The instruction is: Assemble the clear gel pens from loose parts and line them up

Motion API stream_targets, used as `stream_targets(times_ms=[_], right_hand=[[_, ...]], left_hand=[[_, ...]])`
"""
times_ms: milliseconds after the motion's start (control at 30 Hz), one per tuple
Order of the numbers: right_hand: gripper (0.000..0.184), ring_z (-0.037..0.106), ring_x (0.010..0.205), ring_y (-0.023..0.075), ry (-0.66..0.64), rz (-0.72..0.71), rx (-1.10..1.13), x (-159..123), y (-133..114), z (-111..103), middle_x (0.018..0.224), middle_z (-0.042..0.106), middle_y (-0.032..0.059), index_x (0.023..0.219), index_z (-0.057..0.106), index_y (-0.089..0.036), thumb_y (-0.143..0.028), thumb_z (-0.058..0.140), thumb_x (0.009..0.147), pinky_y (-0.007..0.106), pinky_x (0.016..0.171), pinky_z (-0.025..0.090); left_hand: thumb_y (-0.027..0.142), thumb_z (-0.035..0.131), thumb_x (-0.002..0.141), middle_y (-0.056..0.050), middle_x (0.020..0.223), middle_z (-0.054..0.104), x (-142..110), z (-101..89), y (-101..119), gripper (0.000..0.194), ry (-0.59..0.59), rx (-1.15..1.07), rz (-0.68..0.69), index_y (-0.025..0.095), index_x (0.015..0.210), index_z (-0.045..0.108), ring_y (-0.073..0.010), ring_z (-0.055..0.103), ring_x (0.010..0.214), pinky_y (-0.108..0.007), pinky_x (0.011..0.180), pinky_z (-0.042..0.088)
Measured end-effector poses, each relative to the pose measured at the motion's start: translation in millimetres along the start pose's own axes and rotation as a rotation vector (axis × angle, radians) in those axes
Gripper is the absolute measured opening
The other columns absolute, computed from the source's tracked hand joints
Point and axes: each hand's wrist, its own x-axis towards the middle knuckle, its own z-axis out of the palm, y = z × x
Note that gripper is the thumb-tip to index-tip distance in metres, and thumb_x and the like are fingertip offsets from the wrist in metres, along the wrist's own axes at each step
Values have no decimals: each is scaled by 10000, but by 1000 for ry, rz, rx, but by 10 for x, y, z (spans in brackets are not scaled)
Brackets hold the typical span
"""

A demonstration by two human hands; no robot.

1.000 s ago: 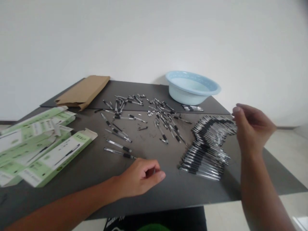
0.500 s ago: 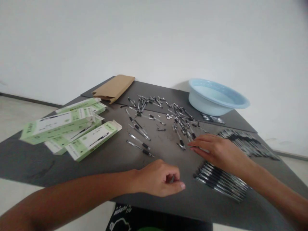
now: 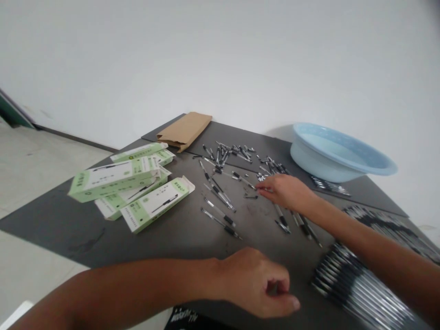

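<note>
My right hand reaches over the scattered pens, thumb and fingertips close together at the end of a clear pen with a black grip. Whether they hold that pen or a small part is too small to tell. My left hand rests near the front edge, fingers curled toward the thumb; what lies inside is hidden. Beneath my right forearm is a neat row of pens, with a second row of pens behind. Several loose pens lie left of centre.
Green and white pen boxes are stacked on the left of the dark table. A brown paper bag lies at the back. The light blue basin stands back right, beside some pens. Small pen parts are near my right fingertips.
My right hand has moved forward and left, from beside the neat row to the loose pens. My left hand stays curled. The view has shifted left.
</note>
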Motion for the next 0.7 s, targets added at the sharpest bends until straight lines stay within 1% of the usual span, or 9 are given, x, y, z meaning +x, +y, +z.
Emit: stream_targets(times_ms=[100, 200, 333, 400, 467, 500, 567, 633, 700], right_hand=[[278, 793, 898, 270, -55, 78, 3, 320, 88, 125, 1004, 843, 73, 1156, 820, -279, -372, 606, 1004, 325, 746, 579], [275, 789, 926, 259, -99, 130, 27, 550, 152, 242, 1035, 837, 73, 1161, 805, -259, -395, 622, 1008, 345, 786, 594], [289, 755, 933, 207, -167, 139, 77, 690, 204, 336, 1054, 795, 68, 1143, 754, -192, -431, 644, 1023, 415, 890, 607], [290, 744, 929, 195, -190, 132, 101, 715, 212, 346, 1047, 779, 61, 1110, 743, -181, -441, 646, 1025, 419, 903, 606], [280, 745, 902, 191, -193, 130, 122, 725, 203, 330, 1009, 781, 52, 1080, 748, -176, -435, 662, 1014, 416, 892, 606], [262, 748, 886, 194, -183, 135, 132, 723, 194, 312, 987, 789, 51, 1061, 759, -179, -419, 672, 1005, 411, 884, 603], [213, 762, 870, 215, -136, 159, 153, 693, 173, 254, 957, 814, 61, 1018, 795, -192, -367, 681, 975, 385, 858, 593], [204, 778, 876, 246, -58, 205, 181, 605, 159, 168, 947, 834, 71, 982, 830, -214, -329, 667, 936, 353, 830, 576], [222, 784, 872, 256, 31, 261, 231, 435, 157, 64, 925, 838, 62, 971, 840, -228, -337, 656, 911, 326, 810, 564]], left_hand=[[460, 791, 903, 42, 655, 671, 14, 41, -48, 301, -13, 11, -4, 205, 800, 669, -101, 645, 587, -192, 501, 378], [499, 763, 928, 43, 657, 659, 34, 74, -115, 333, -53, -14, 16, 210, 809, 648, -107, 652, 603, -185, 502, 382], [564, 677, 984, 44, 672, 645, 65, 68, -188, 392, -126, -52, 51, 214, 815, 629, -110, 628, 607, -184, 508, 389], [567, 661, 994, 42, 691, 647, 76, 55, -206, 397, -163, -69, 59, 208, 829, 630, -110, 623, 614, -182, 516, 390], [552, 662, 994, 42, 697, 636, 74, 46, -208, 383, -175, -93, 57, 202, 841, 634, -108, 616, 622, -176, 523, 385], [546, 665, 991, 45, 691, 622, 68, 43, -202, 380, -163, -110, 47, 201, 835, 631, -105, 607, 619, -172, 525, 380], [516, 683, 974, 55, 669, 579, 45, 31, -170, 361, -104, -158, 22, 201, 809, 620, -95, 576, 599, -167, 522, 360], [426, 719, 931, 68, 626, 527, 17, 5, -117, 302, 4, -243, -19, 197, 772, 602, -80, 528, 550, -168, 499, 321], [325, 700, 917, 77, 597, 496, -2, -33, -59, 217, 124, -345, -66, 194, 780, 595, -69, 477, 510, -173, 475, 286]])
